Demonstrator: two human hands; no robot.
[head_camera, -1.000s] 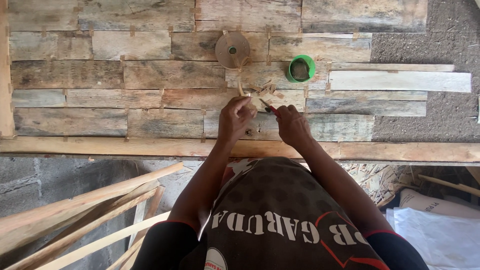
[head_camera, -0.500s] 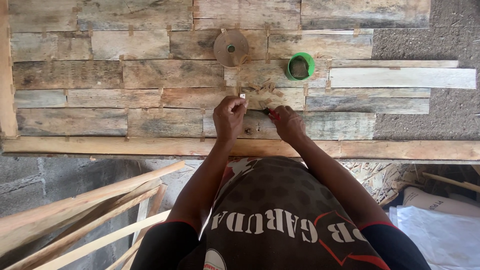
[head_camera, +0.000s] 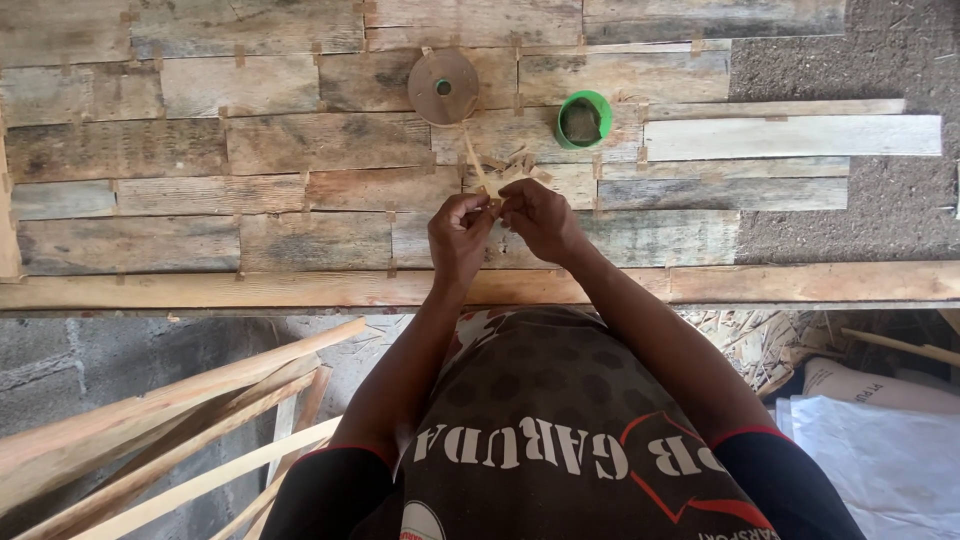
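A wide desk of weathered grey-brown wooden planks (head_camera: 300, 160) fills the upper half of the view, its boards joined with small strips of tape. A long pale timber rail (head_camera: 200, 290) runs along its near edge. Below the near left corner, a bundle of slim light wooden sticks (head_camera: 160, 430) leans at an angle. Near the far edge, toward the middle, lies a flat brown roll of paper tape (head_camera: 443, 86), and just to its right stands a small round green tub (head_camera: 583, 119). A narrow tan strip of tape (head_camera: 474, 162) leads from the roll toward the near edge and ends at the hands. The left hand (head_camera: 460, 237) and the right hand (head_camera: 540, 218) meet above the planks close to the near rail, touching each other, with the fingers of both pinched shut on the end of that strip. Small torn tape scraps (head_camera: 520, 165) lie just beyond the hands.
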